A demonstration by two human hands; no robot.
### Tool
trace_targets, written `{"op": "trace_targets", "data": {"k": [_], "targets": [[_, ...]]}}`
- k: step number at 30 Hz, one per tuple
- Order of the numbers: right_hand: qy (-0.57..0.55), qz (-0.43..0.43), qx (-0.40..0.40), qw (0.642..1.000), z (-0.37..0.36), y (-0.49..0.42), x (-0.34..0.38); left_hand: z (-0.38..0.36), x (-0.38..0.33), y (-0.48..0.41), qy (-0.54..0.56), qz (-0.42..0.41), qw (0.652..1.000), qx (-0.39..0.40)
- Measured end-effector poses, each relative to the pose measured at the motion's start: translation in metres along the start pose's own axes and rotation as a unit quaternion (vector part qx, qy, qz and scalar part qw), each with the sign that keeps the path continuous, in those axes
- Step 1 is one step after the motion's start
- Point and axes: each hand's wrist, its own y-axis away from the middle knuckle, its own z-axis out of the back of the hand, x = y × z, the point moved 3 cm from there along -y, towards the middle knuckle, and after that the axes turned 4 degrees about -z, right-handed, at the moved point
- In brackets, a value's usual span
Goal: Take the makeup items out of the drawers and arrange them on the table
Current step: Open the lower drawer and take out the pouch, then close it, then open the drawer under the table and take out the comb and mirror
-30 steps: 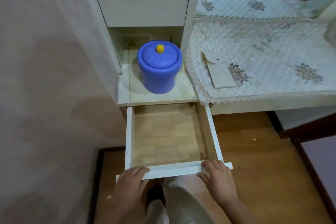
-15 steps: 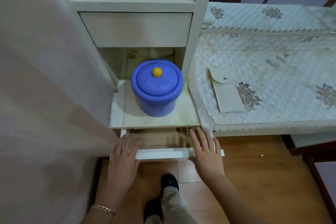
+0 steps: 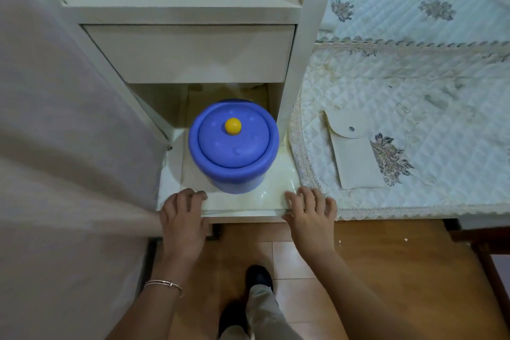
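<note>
The lower drawer (image 3: 242, 218) of the white cabinet is pushed in, its front flush under the shelf edge. My left hand (image 3: 183, 219) presses flat on its left end and my right hand (image 3: 310, 211) on its right end, fingers spread, holding nothing. An upper drawer (image 3: 190, 54) sits closed above. Between them, on the open shelf, stands a blue lidded pot (image 3: 234, 145) with a yellow knob. A cream snap pouch (image 3: 354, 152) lies on the quilted table cover (image 3: 430, 107) to the right.
A pale wall or curtain (image 3: 63, 160) runs close along the left. The cabinet post (image 3: 303, 63) separates shelf and table. Below are a wooden floor (image 3: 386, 270), my leg and dark shoes. A dark wooden frame (image 3: 483, 240) stands at the right edge.
The empty lower drawer, pulled out a second ago, has been pushed fully in by both hands. The view has moved closer to the cabinet.
</note>
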Motion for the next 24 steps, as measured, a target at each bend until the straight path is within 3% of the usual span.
{"op": "trace_targets", "data": {"k": [8, 10, 12, 14, 16, 20, 24], "targets": [[-0.086, 0.016, 0.076, 0.993, 0.02, 0.028, -0.014, 0.017, -0.003, 0.034, 0.087, -0.047, 0.995, 0.033], [-0.097, -0.046, 0.104, 0.989, 0.026, 0.059, -0.028, 0.016, 0.004, 0.061, 0.152, -0.061, 0.984, 0.066], [-0.141, -0.151, 0.159, 0.965, 0.025, 0.105, -0.041, 0.006, 0.013, 0.098, 0.22, -0.032, 0.958, 0.182], [-0.225, -0.258, 0.213, 0.915, 0.02, 0.163, -0.048, -0.016, 0.027, 0.136, 0.246, 0.017, 0.92, 0.303], [-0.301, -0.356, 0.266, 0.844, 0.014, 0.227, -0.049, -0.036, 0.037, 0.173, 0.273, 0.079, 0.883, 0.374], [-0.353, -0.523, 0.324, 0.705, 0.005, 0.352, -0.047, -0.066, 0.055, 0.236, 0.312, 0.166, 0.835, 0.422], [-0.369, -0.596, 0.357, 0.618, 0.003, 0.435, -0.048, -0.08, 0.054, 0.266, 0.307, 0.225, 0.808, 0.449]]}}
